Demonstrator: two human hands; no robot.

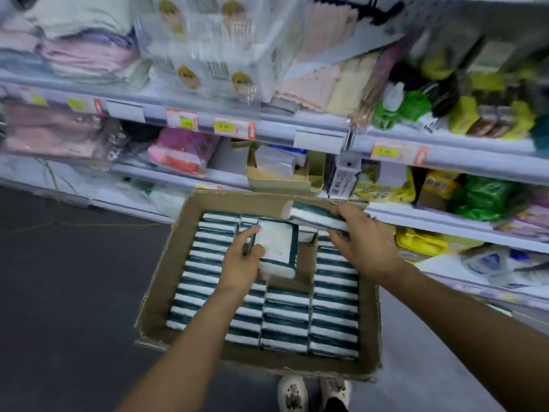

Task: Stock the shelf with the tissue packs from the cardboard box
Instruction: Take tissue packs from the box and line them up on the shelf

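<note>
My left hand fingers curl round a flat tissue pack, lifted over the gap in the middle row. Right hand fingers pinch a second pack at the cardboard box far rim, nr the shelf. Risk, imo: both grips look shallow, edge-only, so a pack could slip back into the box or drop to the floor. Rest of packs sit upright in rows inside.
</note>
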